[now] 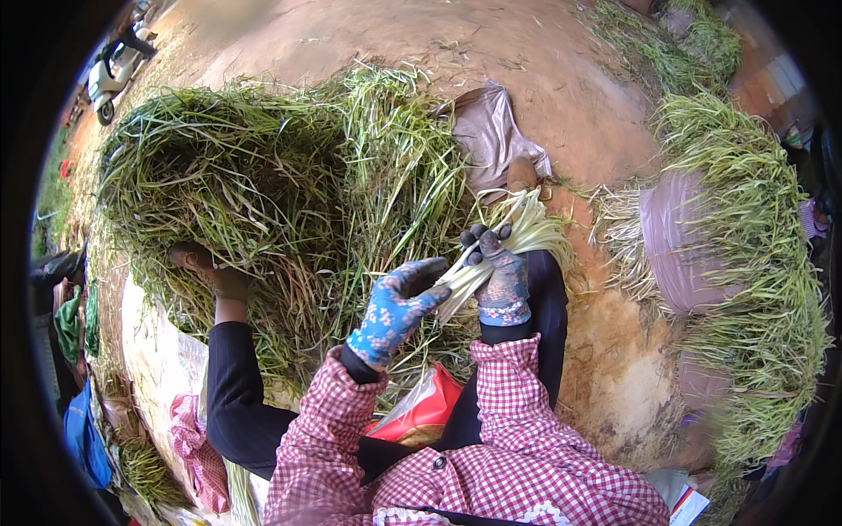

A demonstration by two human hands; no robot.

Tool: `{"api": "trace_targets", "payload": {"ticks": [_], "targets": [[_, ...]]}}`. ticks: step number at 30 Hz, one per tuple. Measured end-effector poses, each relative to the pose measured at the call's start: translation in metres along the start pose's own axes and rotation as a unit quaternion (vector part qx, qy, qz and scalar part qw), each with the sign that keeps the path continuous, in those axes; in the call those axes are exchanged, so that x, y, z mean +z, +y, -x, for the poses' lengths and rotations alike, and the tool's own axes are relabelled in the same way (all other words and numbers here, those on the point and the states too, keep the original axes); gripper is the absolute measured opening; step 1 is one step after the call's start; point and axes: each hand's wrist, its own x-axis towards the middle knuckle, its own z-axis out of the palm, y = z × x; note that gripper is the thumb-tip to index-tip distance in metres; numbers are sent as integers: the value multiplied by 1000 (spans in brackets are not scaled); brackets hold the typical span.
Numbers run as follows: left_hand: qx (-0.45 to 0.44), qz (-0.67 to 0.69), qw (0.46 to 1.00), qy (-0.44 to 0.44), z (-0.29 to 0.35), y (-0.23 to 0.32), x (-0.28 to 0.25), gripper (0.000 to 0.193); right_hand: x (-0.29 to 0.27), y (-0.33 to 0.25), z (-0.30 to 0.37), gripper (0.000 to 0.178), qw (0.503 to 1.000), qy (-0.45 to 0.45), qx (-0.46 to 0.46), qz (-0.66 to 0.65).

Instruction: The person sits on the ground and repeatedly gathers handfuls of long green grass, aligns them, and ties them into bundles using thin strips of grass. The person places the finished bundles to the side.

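My right hand [502, 273], in a patterned glove with dark fingertips, is closed around a bundle of pale, whitish-yellow plant stalks [532, 226] above my right knee. The stalks fan out at the far end and narrow toward the lower left. Beside that narrow end is my left hand [399, 307], in a blue flowered glove. Its thumb and fingers are apart, with the fingertips close to the stalks; whether they touch cannot be made out. A large heap of green leafy stalks [237, 175] lies in front of me and to the left.
Bundled greens [745, 263] with a pale purple wrap [684, 241] lie along the right. A purplish plastic sheet [495, 131] is on the ground past my right foot. A red bag [425, 408] sits between my legs. A scooter [110, 79] stands far left.
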Motion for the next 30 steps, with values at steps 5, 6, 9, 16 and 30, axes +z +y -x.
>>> {"api": "trace_targets", "payload": {"ticks": [5,6,9,16,30], "targets": [[19,-22,991,127,-11,-19,21,17,3,-2,0,25,1000,-5,-1,12],[27,43,988,149,-12,-23,22,17,4,-2,1,25,1000,8,7,13],[6,207,960,186,-14,-35,28,21,8,-1,2,25,998,48,25,15],[-48,413,897,150,-14,-46,41,33,12,0,7,26,997,51,30,-47],[20,-98,961,258,24,-4,-43,28,-14,-5,-8,25,991,-1,-7,-136]]}}
